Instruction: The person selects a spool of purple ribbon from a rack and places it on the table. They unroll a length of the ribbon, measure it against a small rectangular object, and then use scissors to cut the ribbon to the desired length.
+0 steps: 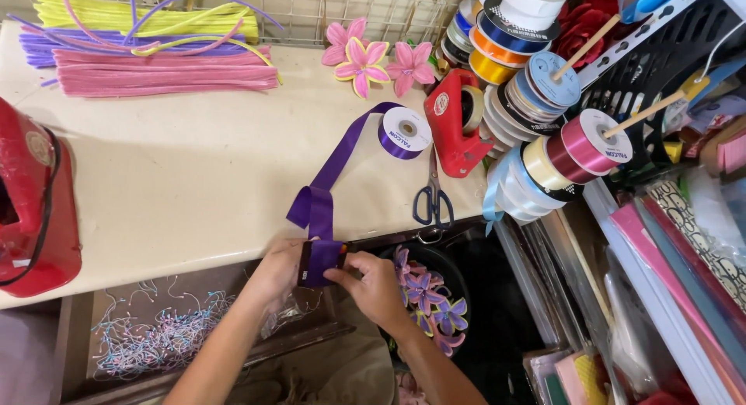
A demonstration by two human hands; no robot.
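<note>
A purple ribbon (342, 152) runs from its spool (404, 131) on the cream table down to the table's front edge, where it is folded in loops. My left hand (280, 271) and my right hand (374, 284) pinch the wrapped end of the ribbon (320, 263) between them, around what looks like a small dark card. Both hands sit just below the table edge, over an open drawer.
Blue-handled scissors (432, 199) and a red tape dispenser (454, 123) lie right of the spool. Pink fabric flowers (377, 61) and pipe-cleaner bundles (155, 51) sit at the back. Ribbon spools on pegs (544, 102) crowd the right. A bowl of purple flowers (431, 300) sits below. A red object (35, 203) stands left.
</note>
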